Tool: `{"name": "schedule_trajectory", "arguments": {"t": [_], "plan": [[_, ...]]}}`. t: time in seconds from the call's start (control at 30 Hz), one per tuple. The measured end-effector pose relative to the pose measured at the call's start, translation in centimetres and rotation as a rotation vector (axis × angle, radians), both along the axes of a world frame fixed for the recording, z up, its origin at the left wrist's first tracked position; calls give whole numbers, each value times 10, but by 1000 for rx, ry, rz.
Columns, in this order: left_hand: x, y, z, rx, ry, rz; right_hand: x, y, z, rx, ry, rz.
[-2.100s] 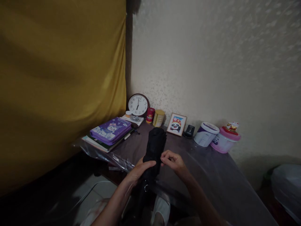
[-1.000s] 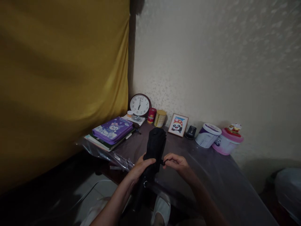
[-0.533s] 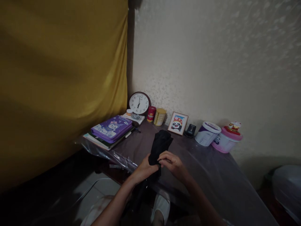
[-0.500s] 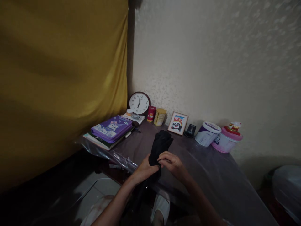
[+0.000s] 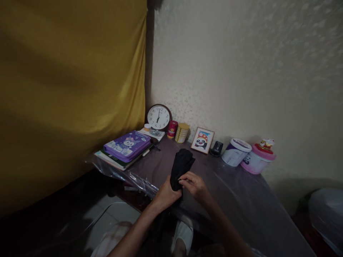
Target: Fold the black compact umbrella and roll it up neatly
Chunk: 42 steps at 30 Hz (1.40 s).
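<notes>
A folded black umbrella (image 5: 182, 163) stands tilted over the near edge of the table, its bunched fabric pointing up and away from me. My left hand (image 5: 167, 194) is wrapped round its lower part from the left. On the right side of the fabric, my right hand (image 5: 195, 185) is closed in a pinch, thumb and forefinger at the fabric's edge. What lies between those fingertips is too small and dark to make out clearly; it looks like the umbrella's cloth. The lower end of the umbrella is hidden behind my left hand and in shadow.
A purple case (image 5: 127, 146) lies on books at the left. Along the wall stand a clock (image 5: 159, 117), a red can (image 5: 172, 129), a yellow tin (image 5: 182, 133), a framed panda picture (image 5: 202, 140), a black object (image 5: 216, 149) and two tubs (image 5: 236, 152). Plastic sheeting covers the table (image 5: 241, 200).
My left hand has turned slightly and closed further round the umbrella. The fabric looks narrower and more gathered. My right hand keeps its pinch, shifted slightly left.
</notes>
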State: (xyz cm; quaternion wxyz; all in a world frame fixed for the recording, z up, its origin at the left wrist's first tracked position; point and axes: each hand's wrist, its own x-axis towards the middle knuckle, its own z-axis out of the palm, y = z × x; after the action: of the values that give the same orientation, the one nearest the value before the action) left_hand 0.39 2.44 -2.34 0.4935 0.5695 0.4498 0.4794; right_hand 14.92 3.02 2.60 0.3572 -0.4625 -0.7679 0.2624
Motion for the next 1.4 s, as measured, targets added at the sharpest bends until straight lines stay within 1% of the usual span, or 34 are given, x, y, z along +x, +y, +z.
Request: {"name": "schedule_trajectory", "arguments": {"t": [0.07,0.13,0.3,0.37,0.5,0.6,0.67,0.77,0.87,0.93,0.97,1.0,1.07,1.13,1.17,1.23,1.33,1.4], "plan": [[0,-1,1,7,54,2,-2,0,-1,26,6,-18],[0,-1,1,19,71,6,-3,0,-2,17,18,-42],[1,-1,-2,14,43,9,-5,2,-4,-118,68,-144],[1,-1,-3,1,29,13,-5,2,-4,-81,41,-174],[1,-2,-1,29,76,12,-8,1,-2,97,-18,-193],[2,-4,2,56,144,37,-12,-1,0,123,-35,-204],[3,-3,5,46,106,34,-14,-1,0,118,-12,-209],[1,-1,9,-31,-14,-3,-11,2,2,8,159,-238],[-1,0,12,-110,-62,2,-4,7,-1,-95,379,-351],[-1,0,14,-135,-78,15,-2,9,-5,-148,456,-423],[0,-1,14,-141,-93,11,-3,10,-7,-201,482,-429],[0,-2,15,-148,-112,3,-4,10,-9,-272,506,-403],[1,-4,15,-157,-152,-28,-7,9,-10,-421,551,-289],[2,-6,16,-152,-171,-67,-11,6,-8,-520,600,-178],[2,-6,15,-149,-165,-88,-12,4,-7,-538,630,-151],[3,-8,15,-137,-132,-126,-15,1,-4,-528,703,-162],[6,-12,13,-107,-92,-151,-18,0,-5,-496,822,-248],[8,-16,13,-124,-155,-185,-18,2,-8,-524,884,-331]]}}
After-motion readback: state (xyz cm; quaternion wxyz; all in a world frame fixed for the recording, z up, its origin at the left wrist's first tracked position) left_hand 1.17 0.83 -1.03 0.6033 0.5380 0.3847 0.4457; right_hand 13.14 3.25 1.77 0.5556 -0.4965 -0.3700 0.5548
